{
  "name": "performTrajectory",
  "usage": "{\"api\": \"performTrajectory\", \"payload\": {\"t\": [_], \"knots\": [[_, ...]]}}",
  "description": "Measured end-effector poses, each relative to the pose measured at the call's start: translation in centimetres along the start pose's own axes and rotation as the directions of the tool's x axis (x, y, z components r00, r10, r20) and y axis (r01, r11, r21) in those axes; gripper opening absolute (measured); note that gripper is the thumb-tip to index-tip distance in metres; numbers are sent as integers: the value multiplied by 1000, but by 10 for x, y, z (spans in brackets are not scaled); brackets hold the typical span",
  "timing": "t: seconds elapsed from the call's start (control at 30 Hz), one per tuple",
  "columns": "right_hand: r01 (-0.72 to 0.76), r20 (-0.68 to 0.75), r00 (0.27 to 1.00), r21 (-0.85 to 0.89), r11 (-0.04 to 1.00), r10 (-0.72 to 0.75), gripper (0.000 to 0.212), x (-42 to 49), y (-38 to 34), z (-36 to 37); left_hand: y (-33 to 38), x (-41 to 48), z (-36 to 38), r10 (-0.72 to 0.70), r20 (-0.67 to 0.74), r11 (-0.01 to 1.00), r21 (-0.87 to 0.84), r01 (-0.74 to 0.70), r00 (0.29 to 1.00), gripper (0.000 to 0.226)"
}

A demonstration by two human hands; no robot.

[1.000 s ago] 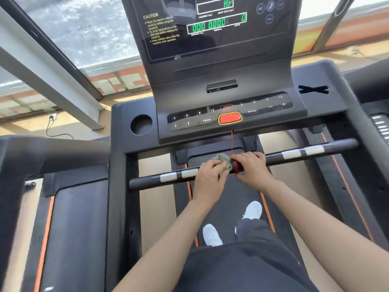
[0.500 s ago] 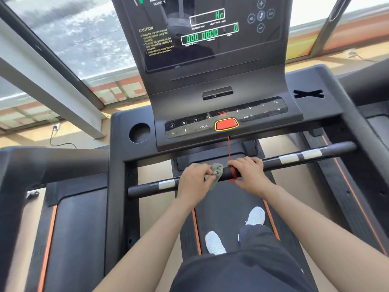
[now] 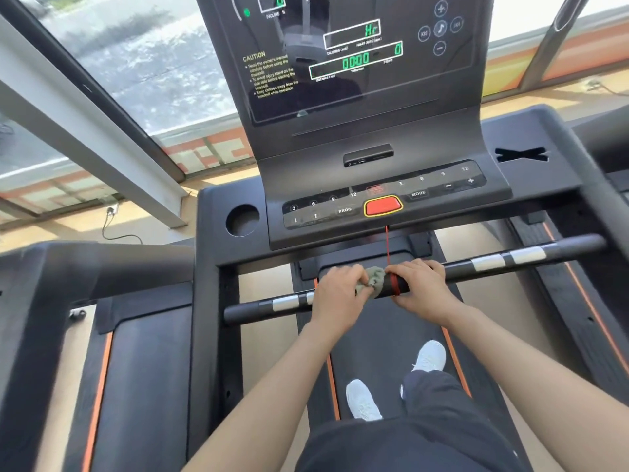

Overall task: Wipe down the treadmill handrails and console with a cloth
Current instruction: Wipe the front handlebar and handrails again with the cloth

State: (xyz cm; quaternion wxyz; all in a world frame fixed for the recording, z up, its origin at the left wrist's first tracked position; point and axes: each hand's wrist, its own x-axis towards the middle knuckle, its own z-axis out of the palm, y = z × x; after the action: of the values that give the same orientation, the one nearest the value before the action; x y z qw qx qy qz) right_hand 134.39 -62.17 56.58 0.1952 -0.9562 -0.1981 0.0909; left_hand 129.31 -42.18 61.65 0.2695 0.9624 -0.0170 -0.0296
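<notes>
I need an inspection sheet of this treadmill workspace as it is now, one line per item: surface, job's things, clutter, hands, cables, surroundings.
Surface: the front handrail, a black bar with silver patches, runs across below the console.
Job's things: the grey-green cloth sits on the handrail's middle, between the hands.
Clutter: nothing seen.
Hands: the left hand grips the cloth against the bar; the right hand grips the bar.
Cables: the red cord hangs from below the red button and loops round the bar; a black cable hangs from a wall socket.
Surroundings: window ahead; another treadmill on the left.
</notes>
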Motion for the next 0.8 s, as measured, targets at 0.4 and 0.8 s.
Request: {"api": "performTrajectory", "payload": {"t": [0.4, 0.8], "knots": [[-9, 74, 997, 25, 1000, 7, 47, 1, -6, -15, 26, 11, 11, -78, -6, 993, -88, 77, 997, 12], [-19, 57, 998, -14, 1000, 20, 53, 0, -7, -10, -36, -64, 22, -32, -355, 999, 16, 40, 934, 15]]}}
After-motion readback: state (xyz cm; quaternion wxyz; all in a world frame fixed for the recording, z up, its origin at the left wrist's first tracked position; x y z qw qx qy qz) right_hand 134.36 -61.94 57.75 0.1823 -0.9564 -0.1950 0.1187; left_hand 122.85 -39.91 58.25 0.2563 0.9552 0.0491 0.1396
